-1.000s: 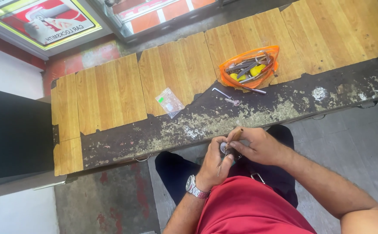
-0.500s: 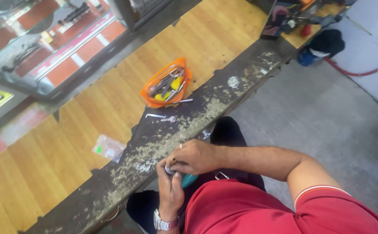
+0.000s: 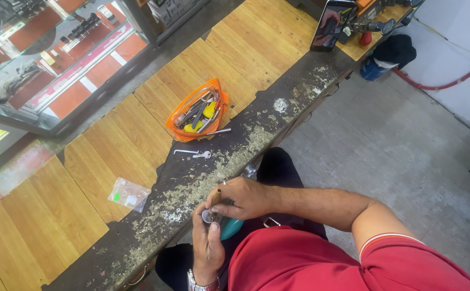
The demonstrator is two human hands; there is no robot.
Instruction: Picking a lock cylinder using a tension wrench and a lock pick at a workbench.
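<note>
Key (image 3: pixel 208 216), small, round silver head, pinched in left hand (image 3: pixel 207 245).

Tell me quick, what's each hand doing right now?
Left hand: closed around a small round metal piece.
Right hand: closed, pinching a thin brown-handled tool against that piece.

Red shirt (image 3: pixel 321 264), silver watch (image 3: pixel 200 284), dk trousers (image 3: pixel 278 167).

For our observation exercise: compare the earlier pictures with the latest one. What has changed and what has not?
Mainly the view swung: the wooden counter now runs diagonally, and a phone has come into sight. The left hand and right hand still work one small metal piece together. The orange pouch stays put.
</note>
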